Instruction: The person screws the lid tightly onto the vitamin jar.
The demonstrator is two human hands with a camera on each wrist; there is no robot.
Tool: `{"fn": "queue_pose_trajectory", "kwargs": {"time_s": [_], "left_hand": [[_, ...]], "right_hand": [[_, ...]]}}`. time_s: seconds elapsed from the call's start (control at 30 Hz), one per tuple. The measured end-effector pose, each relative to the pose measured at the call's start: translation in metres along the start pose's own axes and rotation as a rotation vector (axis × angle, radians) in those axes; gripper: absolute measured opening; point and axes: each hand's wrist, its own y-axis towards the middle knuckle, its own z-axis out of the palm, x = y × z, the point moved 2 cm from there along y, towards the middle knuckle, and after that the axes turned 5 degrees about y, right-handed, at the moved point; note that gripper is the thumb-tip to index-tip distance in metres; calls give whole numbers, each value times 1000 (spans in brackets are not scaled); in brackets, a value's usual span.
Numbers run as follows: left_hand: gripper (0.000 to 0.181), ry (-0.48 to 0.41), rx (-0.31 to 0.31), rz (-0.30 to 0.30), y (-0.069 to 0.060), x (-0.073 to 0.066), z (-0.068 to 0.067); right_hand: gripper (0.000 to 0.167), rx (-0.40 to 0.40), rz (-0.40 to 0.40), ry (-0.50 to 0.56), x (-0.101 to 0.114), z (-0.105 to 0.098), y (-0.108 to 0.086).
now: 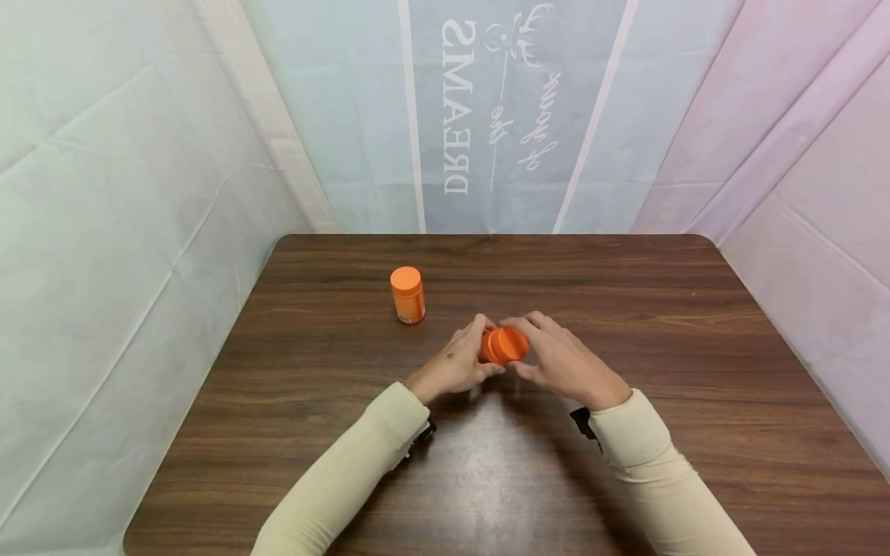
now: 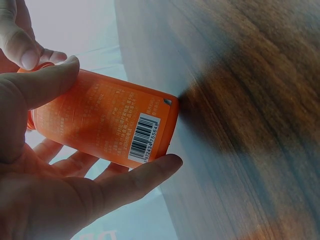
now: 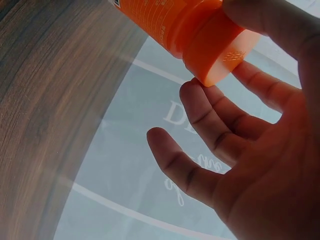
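Bottle (image 2: 107, 117) in left hand (image 1: 453, 361), held tilted above the table (image 1: 660, 301), clamped around its body between thumb and fingers; with right hand (image 1: 566, 363), pinched the cap (image 3: 212, 50) between thumb and fingertips. For good work, probably called for a firm hold on the body, even pressure round the cap, and room from the second bottle (image 1: 408, 296) upright beyond.

It looks like a small curtained-off nook — pale cloth (image 1: 125, 193) hanging on my left, more drapery (image 1: 820, 232) on the right, a blue curtain (image 1: 361, 116) with white lettering (image 1: 456, 108) behind the wood-grain table (image 1: 313, 347) — home or office, I can't tell.
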Motion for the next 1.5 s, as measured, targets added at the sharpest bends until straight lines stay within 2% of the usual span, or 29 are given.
{"fn": "queue_pose_trajectory", "kwargs": {"time_s": [0.27,0.5,0.57,0.7,0.8,0.87,1.3,1.5], "left_hand": [[56,19,15,-49,-1,-1,-1],[56,20,19,-52,0,-1,-2],[56,23,21,-50,0,-1,-2],[58,27,22,-40,0,-1,-3],[58,20,17,-33,0,-1,-3],[58,13,13,-25,0,-1,-4],[56,2,17,-21,0,0,-5],[56,19,26,-42,0,0,-5]], "right_hand": [[52,21,109,41,1,0,1],[55,51,201,74,1,0,2],[60,45,190,59,1,0,2],[71,12,82,0,1,-2,3],[71,-2,7,-30,1,-3,4],[69,0,-13,-39,2,-4,5],[56,13,33,-26,3,-3,5],[54,47,105,-5,3,-3,5]]}}
